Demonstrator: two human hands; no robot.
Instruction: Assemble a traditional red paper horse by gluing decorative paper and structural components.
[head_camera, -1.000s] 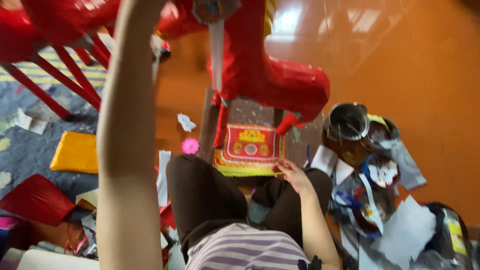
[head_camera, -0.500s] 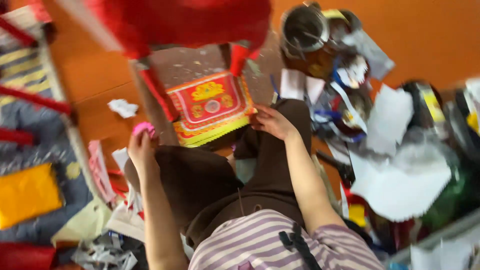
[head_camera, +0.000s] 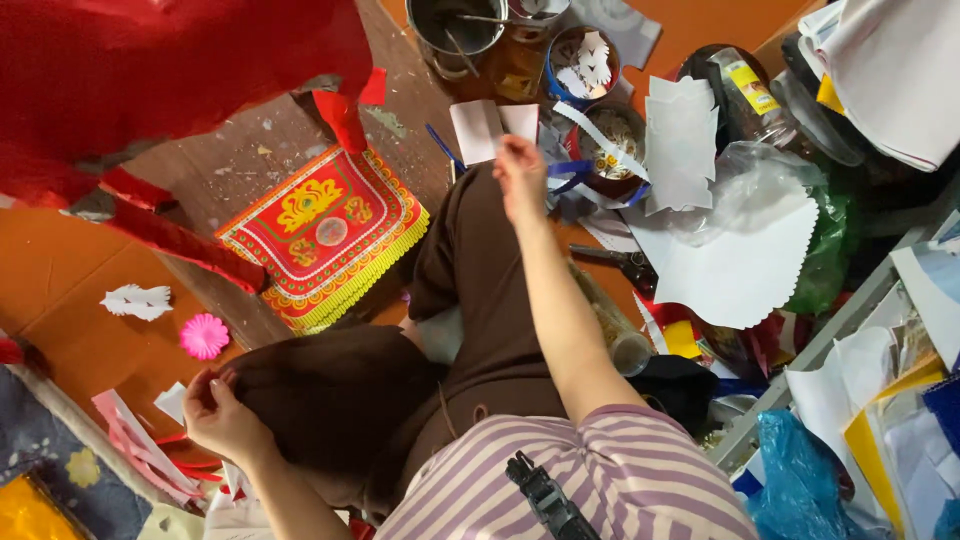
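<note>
I sit on the floor in brown trousers (head_camera: 480, 300) and a striped top. My left hand (head_camera: 215, 415) rests low at the left against my knee, fingers curled, with nothing visible in it. My right hand (head_camera: 520, 175) reaches forward over my other knee, its fingertips together at the edge of a folded white paper (head_camera: 490, 128); whether it grips the paper is unclear. A red and yellow patterned paper stack (head_camera: 325, 235) lies on a worn board ahead of me. A big red paper figure (head_camera: 170, 70) hangs over the upper left.
A pink paper flower (head_camera: 204, 336) and a white cut-out (head_camera: 137, 300) lie on the orange floor at left. Metal pots (head_camera: 455, 30), a bowl of cut-outs (head_camera: 585, 60), scissors (head_camera: 620, 262), white scalloped sheets (head_camera: 740, 260), plastic bags and paper scraps crowd the right side.
My left arm has come down from overhead to my knee. My right hand has moved from my knee forward to the white paper. The view has swung right.
</note>
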